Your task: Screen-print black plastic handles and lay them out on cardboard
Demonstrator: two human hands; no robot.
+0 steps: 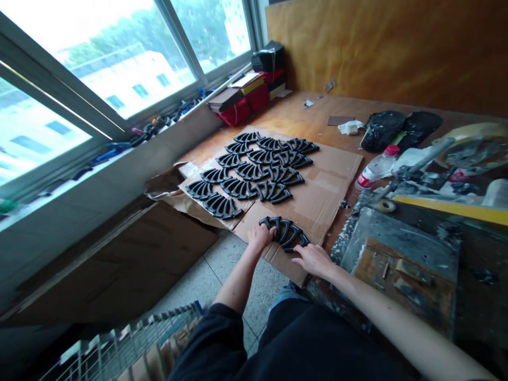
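Note:
A black fan-shaped ribbed part (284, 232) lies on the near end of a sheet of brown cardboard (321, 198). My left hand (260, 236) grips its left end, fingers curled over the edge. My right hand (313, 258) rests at its right end with the fingers stretched flat, touching the part and the cardboard. Farther along the cardboard, several matching black parts (254, 172) lie in neat rows.
A dirty metal-topped cabinet (400, 254) stands right of my hands. Behind it lie a plastic bottle (375, 168), a tape roll (384, 205), black bags (397, 129) and clutter. Boxes (248, 95) sit by the window. A wire basket (127, 344) is at the lower left.

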